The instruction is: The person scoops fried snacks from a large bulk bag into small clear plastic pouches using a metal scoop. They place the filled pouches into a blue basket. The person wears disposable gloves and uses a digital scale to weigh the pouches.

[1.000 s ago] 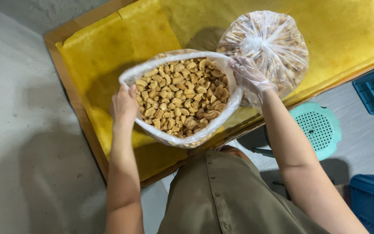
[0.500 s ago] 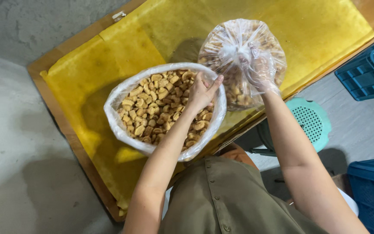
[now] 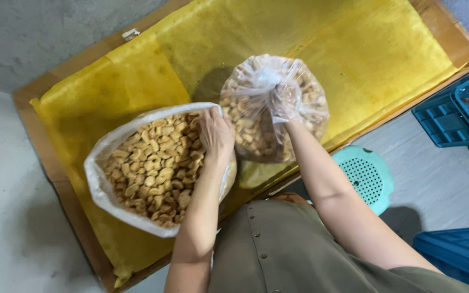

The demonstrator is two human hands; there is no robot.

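Overhead, two hands work with bags of cashews on a yellow-lined tray.
Left hand pinches the open bag rim; gloved right hand grips the closed bag just beside it.

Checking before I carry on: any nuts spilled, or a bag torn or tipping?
Nothing stands out. The open bag sits upright on the yellow sheet; no loose nuts show. The right hand grips the closed bag.

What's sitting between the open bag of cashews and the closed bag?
Nothing separate: in the head view, the open bag and closed bag nearly touch, with only the left hand there.
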